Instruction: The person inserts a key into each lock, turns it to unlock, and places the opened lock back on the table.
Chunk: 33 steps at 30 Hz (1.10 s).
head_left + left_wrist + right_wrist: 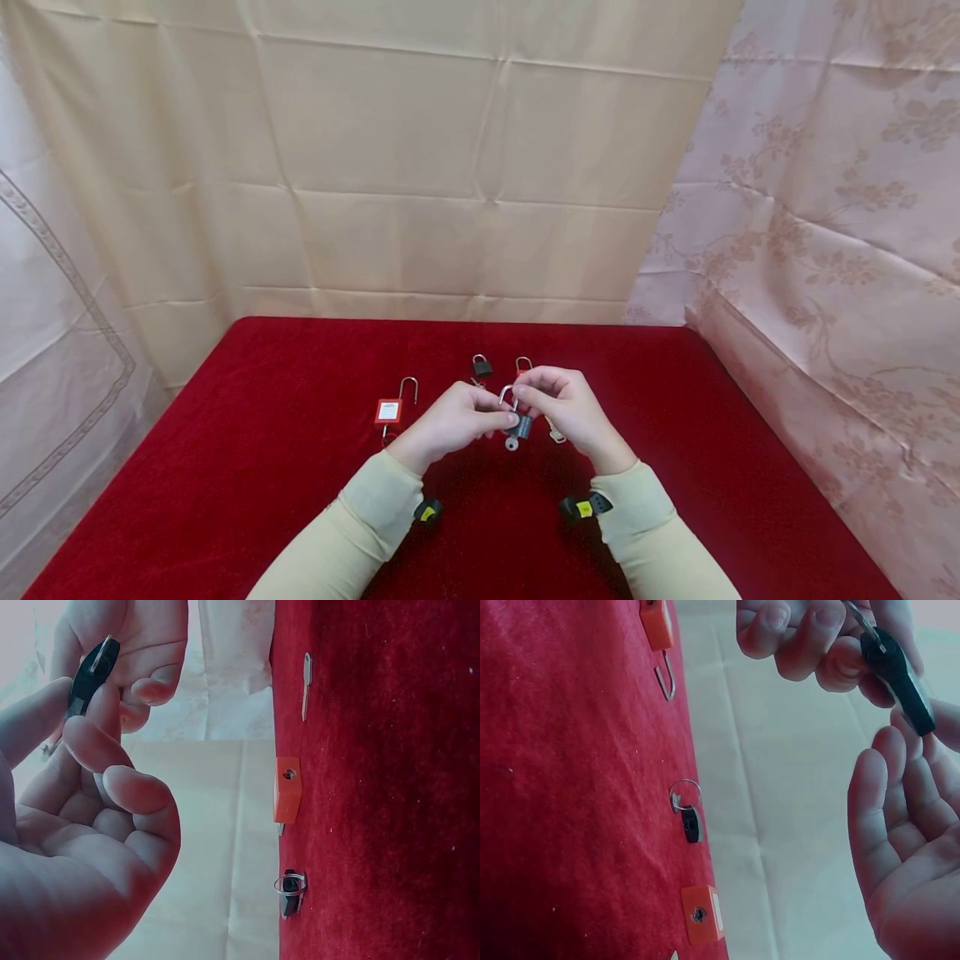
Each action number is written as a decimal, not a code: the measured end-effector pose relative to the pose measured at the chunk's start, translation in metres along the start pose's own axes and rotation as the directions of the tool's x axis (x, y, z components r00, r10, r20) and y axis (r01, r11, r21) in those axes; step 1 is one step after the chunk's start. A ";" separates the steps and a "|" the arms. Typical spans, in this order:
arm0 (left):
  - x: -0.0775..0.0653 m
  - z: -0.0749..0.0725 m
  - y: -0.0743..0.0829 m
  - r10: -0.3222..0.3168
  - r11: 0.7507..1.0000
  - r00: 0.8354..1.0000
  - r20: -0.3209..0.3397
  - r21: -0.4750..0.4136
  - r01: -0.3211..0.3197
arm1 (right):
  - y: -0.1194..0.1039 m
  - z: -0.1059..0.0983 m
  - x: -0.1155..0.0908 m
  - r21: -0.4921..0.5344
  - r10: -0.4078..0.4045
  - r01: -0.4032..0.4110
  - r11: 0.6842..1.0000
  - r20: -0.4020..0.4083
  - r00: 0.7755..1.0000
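In front of me my left hand (465, 417) pinches a small dark padlock (521, 427) between thumb and fingers. A key (512, 444) sticks out of its lower end. The padlock's silver shackle (506, 395) stands raised from the body. At the shackle my right hand (566, 408) pinches with thumb and forefinger; the exact contact is partly hidden. The left wrist view shows the padlock (91, 675) edge-on between the two hands. From the right wrist the padlock (904, 686) appears with its key end toward the left hand (810, 637).
On the red cloth-covered table (225, 467), a red padlock (388, 411) with its shackle open lies left. Farther back are a black padlock (482, 366) with a key ring and another red padlock (523, 366), partly hidden. A loose key (556, 432) lies under the right hand. Curtains (450, 167) hang behind.
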<state>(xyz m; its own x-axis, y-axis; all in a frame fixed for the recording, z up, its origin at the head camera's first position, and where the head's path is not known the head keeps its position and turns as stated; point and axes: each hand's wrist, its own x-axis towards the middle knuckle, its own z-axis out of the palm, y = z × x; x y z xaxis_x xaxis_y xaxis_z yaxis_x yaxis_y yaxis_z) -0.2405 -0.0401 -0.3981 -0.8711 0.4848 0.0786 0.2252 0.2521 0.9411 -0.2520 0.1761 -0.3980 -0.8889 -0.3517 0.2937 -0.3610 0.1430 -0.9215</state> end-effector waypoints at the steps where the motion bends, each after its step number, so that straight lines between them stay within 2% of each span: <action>1: 0.000 0.000 0.000 0.001 1.000 1.000 -0.003 0.003 -0.001 | 0.001 0.000 0.000 0.001 0.000 0.000 1.000 -0.005 1.000; 10: 0.000 0.000 0.000 -0.007 0.999 1.000 -0.015 0.037 0.007 | 0.000 0.002 0.000 -0.009 0.006 -0.006 1.000 -0.016 1.000; 16: 0.000 -0.007 0.002 0.018 0.999 0.998 -0.065 0.048 -0.015 | -0.006 -0.001 -0.001 0.039 0.005 -0.003 0.999 -0.035 0.999; 18: 0.000 -0.010 0.003 0.027 0.999 0.996 -0.081 0.042 -0.024 | -0.008 -0.002 -0.001 0.059 0.000 0.003 0.998 -0.053 0.999; 25: -0.003 -0.021 0.008 -0.008 1.000 0.994 -0.112 -0.008 0.007 | -0.010 -0.006 -0.001 0.113 -0.037 0.049 0.992 -0.107 0.994; 33: -0.007 -0.028 0.014 -0.016 0.998 0.989 -0.146 -0.058 0.008 | -0.011 -0.008 -0.002 0.161 -0.070 0.095 0.982 -0.158 0.985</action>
<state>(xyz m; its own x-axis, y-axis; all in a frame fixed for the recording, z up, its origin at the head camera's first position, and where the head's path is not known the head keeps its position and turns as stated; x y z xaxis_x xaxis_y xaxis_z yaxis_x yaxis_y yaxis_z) -0.2437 -0.0629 -0.3761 -0.9290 0.3532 0.1105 0.1929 0.2072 0.9591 -0.2488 0.1822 -0.3860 -0.8948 -0.2107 0.3936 -0.3941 -0.0416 -0.9181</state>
